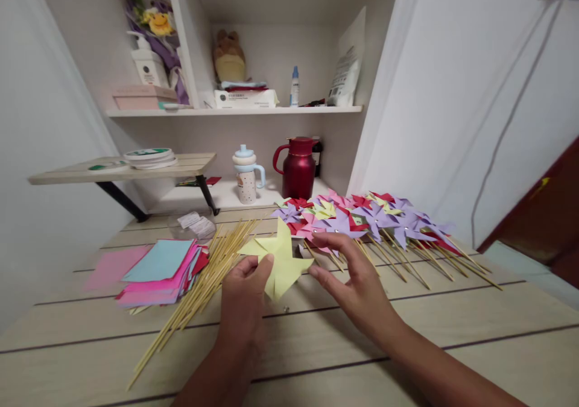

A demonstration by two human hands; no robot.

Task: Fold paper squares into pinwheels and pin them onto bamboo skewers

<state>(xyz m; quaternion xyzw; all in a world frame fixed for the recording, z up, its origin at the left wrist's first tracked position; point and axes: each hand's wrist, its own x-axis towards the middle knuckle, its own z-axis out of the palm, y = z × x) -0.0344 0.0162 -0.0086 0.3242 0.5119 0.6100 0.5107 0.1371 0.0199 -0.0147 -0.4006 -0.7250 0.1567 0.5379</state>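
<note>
A pale yellow paper pinwheel (pixel 281 256) is pinched at its lower left between the thumb and fingers of my left hand (pixel 246 295). No stick shows on it. My right hand (pixel 355 280) is beside the pinwheel's right blade, thumb and index finger apart; whether a fingertip touches the paper I cannot tell. Below the pinwheel a tiny shiny piece (pixel 286 309) lies on the wooden table (pixel 316 350). Left of my left hand is a loose bundle of thin wooden sticks (pixel 199 286). Behind my right hand lie many finished pinwheels (pixel 380 217) on sticks, purple, pink, red and yellow.
Stacked coloured paper squares (pixel 158 265) lie at the left, near a clear round container (pixel 192 223). A small raised shelf (pixel 190 164) carries rolls of tape (pixel 151 157). Behind stand a speckled cup (pixel 246 181) and a red jug (pixel 298 172), below a cabinet shelf (pixel 235 112).
</note>
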